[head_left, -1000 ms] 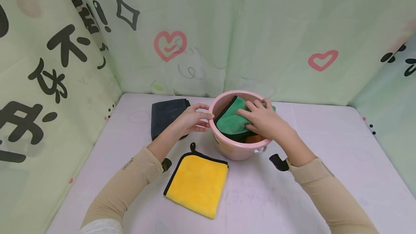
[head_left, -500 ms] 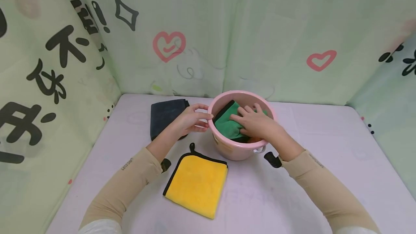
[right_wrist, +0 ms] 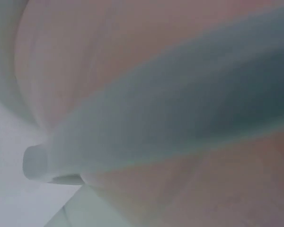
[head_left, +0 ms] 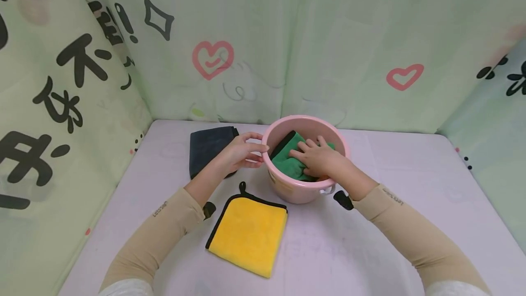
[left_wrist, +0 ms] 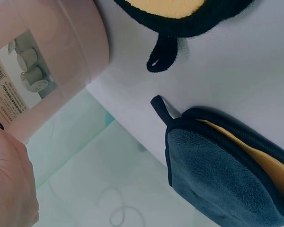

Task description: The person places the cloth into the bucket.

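Note:
A pink bucket [head_left: 289,192] stands toward the back of the table, holding a green cloth with black edging [head_left: 286,162]. My left hand [head_left: 243,152] grips the bucket's left rim, thumb at the top edge and fingers along the outer wall. Inside the bucket, my right hand [head_left: 322,160] presses down on the green cloth with spread fingers. A bit of orange shows under that palm. In the right wrist view, a blurred grey band, the bucket's handle [right_wrist: 156,113], crosses the pink wall.
A folded dark blue cloth [head_left: 210,149] lies left of the bucket, partly behind my left hand; its yellow inside shows in the left wrist view. A folded yellow cloth [head_left: 248,235] with black edging and a loop lies in front. Green printed curtains [head_left: 328,49] stand behind the table.
My right hand has moved down and left, deeper into the bucket, and the green cloth has sunk below the rim. The left hand stays at the rim.

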`<state>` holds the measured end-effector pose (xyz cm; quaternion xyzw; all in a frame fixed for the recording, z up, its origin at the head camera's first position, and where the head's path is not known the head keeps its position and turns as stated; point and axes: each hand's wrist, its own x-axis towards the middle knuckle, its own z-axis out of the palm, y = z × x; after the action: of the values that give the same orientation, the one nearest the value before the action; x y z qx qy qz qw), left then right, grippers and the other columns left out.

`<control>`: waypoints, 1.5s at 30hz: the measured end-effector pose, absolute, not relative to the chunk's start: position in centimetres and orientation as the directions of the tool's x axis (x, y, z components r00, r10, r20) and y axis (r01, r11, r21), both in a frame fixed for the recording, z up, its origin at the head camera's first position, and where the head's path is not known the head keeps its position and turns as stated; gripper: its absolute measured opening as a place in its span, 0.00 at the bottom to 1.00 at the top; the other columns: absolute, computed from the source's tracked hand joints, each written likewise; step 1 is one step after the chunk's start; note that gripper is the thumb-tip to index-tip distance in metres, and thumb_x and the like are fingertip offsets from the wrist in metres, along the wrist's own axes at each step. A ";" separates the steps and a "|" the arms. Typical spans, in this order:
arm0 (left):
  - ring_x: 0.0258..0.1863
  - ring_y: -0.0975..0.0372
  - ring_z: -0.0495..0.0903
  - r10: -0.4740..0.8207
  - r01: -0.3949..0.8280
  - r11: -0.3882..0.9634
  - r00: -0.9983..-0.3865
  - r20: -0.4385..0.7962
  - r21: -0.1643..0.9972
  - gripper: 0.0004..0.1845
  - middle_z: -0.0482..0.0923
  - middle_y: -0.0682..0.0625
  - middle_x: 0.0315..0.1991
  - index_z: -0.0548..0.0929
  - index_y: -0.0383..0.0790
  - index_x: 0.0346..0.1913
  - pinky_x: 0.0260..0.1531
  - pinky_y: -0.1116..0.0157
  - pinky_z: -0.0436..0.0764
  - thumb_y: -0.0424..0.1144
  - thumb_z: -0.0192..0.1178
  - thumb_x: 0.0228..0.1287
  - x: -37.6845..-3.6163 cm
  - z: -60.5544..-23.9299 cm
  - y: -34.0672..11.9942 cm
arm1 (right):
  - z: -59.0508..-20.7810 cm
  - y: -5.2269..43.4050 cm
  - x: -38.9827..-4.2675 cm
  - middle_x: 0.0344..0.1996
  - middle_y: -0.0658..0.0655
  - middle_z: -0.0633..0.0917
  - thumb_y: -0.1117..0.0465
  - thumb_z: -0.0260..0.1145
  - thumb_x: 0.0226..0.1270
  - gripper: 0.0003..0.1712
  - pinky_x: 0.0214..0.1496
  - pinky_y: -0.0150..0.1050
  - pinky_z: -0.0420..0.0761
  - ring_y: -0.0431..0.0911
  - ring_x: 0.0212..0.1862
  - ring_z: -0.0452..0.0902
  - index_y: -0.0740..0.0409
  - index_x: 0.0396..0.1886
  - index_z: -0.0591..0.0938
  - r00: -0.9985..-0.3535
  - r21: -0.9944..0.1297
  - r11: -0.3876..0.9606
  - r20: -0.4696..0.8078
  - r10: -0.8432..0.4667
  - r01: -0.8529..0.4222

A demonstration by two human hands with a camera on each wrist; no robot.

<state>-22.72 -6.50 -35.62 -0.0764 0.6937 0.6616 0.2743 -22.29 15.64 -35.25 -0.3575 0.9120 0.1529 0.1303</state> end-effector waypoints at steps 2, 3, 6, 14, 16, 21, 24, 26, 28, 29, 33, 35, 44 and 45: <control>0.30 0.55 0.80 0.255 -0.472 0.111 -0.837 -0.484 0.875 0.24 0.77 0.44 0.35 0.69 0.46 0.56 0.29 0.67 0.81 0.37 0.63 0.57 -22.7 -35.6 -6.5 | -35.4 15.6 -22.3 0.53 0.62 0.68 0.51 0.60 0.64 0.28 0.58 0.60 0.60 0.56 0.55 0.62 0.52 0.61 0.64 -0.706 0.194 0.690 -0.355 -0.613 -0.697; 0.31 0.55 0.80 0.252 -0.475 0.109 -0.836 -0.487 0.873 0.24 0.77 0.44 0.35 0.69 0.47 0.56 0.29 0.67 0.81 0.37 0.63 0.57 -22.8 -35.7 -6.5 | -35.4 15.6 -22.4 0.53 0.62 0.68 0.51 0.60 0.64 0.29 0.58 0.59 0.60 0.56 0.55 0.62 0.52 0.61 0.64 -0.703 0.197 0.687 -0.364 -0.611 -0.699; 0.34 0.53 0.80 0.246 -0.482 0.105 -0.835 -0.492 0.870 0.24 0.77 0.44 0.36 0.70 0.47 0.56 0.29 0.67 0.81 0.37 0.63 0.57 -22.8 -35.7 -6.5 | -35.4 15.6 -22.3 0.54 0.62 0.67 0.51 0.59 0.64 0.29 0.58 0.59 0.59 0.56 0.56 0.61 0.51 0.62 0.62 -0.695 0.205 0.681 -0.399 -0.598 -0.703; 0.35 0.52 0.80 0.243 -0.475 0.114 -0.838 -0.488 0.873 0.24 0.77 0.44 0.37 0.69 0.47 0.56 0.30 0.67 0.81 0.37 0.63 0.57 -22.8 -35.9 -6.4 | -35.3 15.5 -22.2 0.56 0.62 0.67 0.51 0.59 0.64 0.30 0.58 0.60 0.59 0.57 0.57 0.60 0.51 0.62 0.62 -0.682 0.203 0.675 -0.439 -0.585 -0.709; 0.33 0.54 0.80 0.245 -0.472 0.113 -0.839 -0.485 0.874 0.24 0.77 0.44 0.36 0.69 0.47 0.57 0.30 0.67 0.81 0.37 0.63 0.57 -22.7 -35.8 -6.5 | -35.3 15.5 -22.2 0.55 0.62 0.67 0.51 0.60 0.63 0.29 0.58 0.60 0.59 0.57 0.57 0.61 0.51 0.62 0.62 -0.684 0.202 0.676 -0.433 -0.587 -0.708; 0.30 0.56 0.80 0.246 -0.469 0.117 -0.841 -0.483 0.876 0.24 0.77 0.43 0.37 0.69 0.47 0.57 0.31 0.67 0.81 0.38 0.63 0.57 -22.7 -35.7 -6.4 | -35.4 15.8 -22.3 0.54 0.61 0.68 0.51 0.62 0.61 0.30 0.58 0.59 0.59 0.56 0.56 0.61 0.50 0.60 0.64 -0.697 0.187 0.690 -0.388 -0.602 -0.700; 0.31 0.56 0.80 0.240 -0.470 0.121 -0.841 -0.485 0.875 0.23 0.77 0.43 0.37 0.69 0.47 0.56 0.30 0.67 0.81 0.37 0.63 0.57 -22.7 -35.7 -6.5 | -35.5 15.9 -22.3 0.53 0.60 0.68 0.51 0.65 0.57 0.31 0.57 0.58 0.59 0.55 0.56 0.62 0.48 0.59 0.65 -0.701 0.172 0.693 -0.351 -0.621 -0.700; 0.32 0.55 0.80 0.236 -0.473 0.120 -0.840 -0.488 0.873 0.24 0.77 0.43 0.37 0.69 0.47 0.56 0.30 0.67 0.81 0.37 0.63 0.57 -22.7 -35.7 -6.5 | -35.3 16.1 -22.3 0.54 0.59 0.68 0.50 0.66 0.56 0.31 0.57 0.57 0.58 0.55 0.56 0.62 0.47 0.58 0.66 -0.701 0.147 0.698 -0.326 -0.635 -0.701; 0.33 0.54 0.80 0.237 -0.474 0.119 -0.840 -0.489 0.872 0.24 0.77 0.44 0.37 0.69 0.47 0.56 0.30 0.67 0.81 0.37 0.63 0.57 -22.7 -35.7 -6.5 | -34.8 16.4 -22.2 0.56 0.58 0.68 0.49 0.67 0.54 0.31 0.58 0.57 0.57 0.55 0.57 0.61 0.45 0.58 0.67 -0.702 0.085 0.715 -0.300 -0.646 -0.694; 0.33 0.54 0.80 0.239 -0.475 0.117 -0.839 -0.489 0.872 0.24 0.77 0.44 0.36 0.69 0.47 0.56 0.30 0.67 0.81 0.37 0.63 0.57 -22.7 -35.7 -6.5 | -34.4 16.6 -22.2 0.57 0.58 0.68 0.49 0.68 0.54 0.31 0.58 0.57 0.57 0.55 0.58 0.60 0.45 0.58 0.68 -0.705 0.040 0.726 -0.285 -0.650 -0.686; 0.30 0.56 0.80 0.244 -0.477 0.110 -0.838 -0.489 0.872 0.24 0.77 0.44 0.36 0.69 0.47 0.56 0.30 0.67 0.81 0.37 0.64 0.56 -22.7 -35.7 -6.4 | -32.6 17.7 -22.0 0.61 0.58 0.68 0.52 0.68 0.55 0.32 0.61 0.60 0.54 0.55 0.62 0.59 0.48 0.60 0.69 -0.711 -0.183 0.739 -0.202 -0.673 -0.648; 0.27 0.58 0.79 0.241 -0.479 0.107 -0.838 -0.490 0.871 0.24 0.77 0.44 0.36 0.70 0.47 0.56 0.30 0.67 0.81 0.37 0.64 0.56 -22.7 -35.7 -6.4 | -31.7 18.4 -21.9 0.60 0.57 0.69 0.54 0.67 0.56 0.31 0.60 0.60 0.57 0.54 0.61 0.61 0.51 0.60 0.69 -0.701 -0.278 0.706 -0.134 -0.700 -0.652; 0.26 0.58 0.79 0.239 -0.481 0.099 -0.838 -0.490 0.871 0.24 0.76 0.43 0.37 0.70 0.47 0.56 0.29 0.67 0.81 0.36 0.63 0.57 -22.8 -35.7 -6.3 | -30.1 23.0 -21.1 0.61 0.57 0.67 0.61 0.62 0.63 0.33 0.60 0.55 0.65 0.56 0.61 0.63 0.53 0.66 0.61 -0.861 -0.678 0.578 0.168 -0.480 -0.455; 0.26 0.59 0.79 0.238 -0.481 0.100 -0.838 -0.491 0.871 0.24 0.76 0.43 0.37 0.70 0.47 0.56 0.28 0.67 0.81 0.36 0.63 0.57 -22.8 -35.7 -6.3 | -30.3 23.5 -21.0 0.61 0.57 0.67 0.60 0.61 0.64 0.33 0.59 0.51 0.67 0.55 0.60 0.64 0.52 0.66 0.61 -0.888 -0.699 0.577 0.188 -0.421 -0.422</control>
<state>-22.76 -6.32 -35.72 -0.0881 0.6904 0.6652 0.2704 -21.01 23.51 -30.27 -0.2371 0.8881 -0.3938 -0.0007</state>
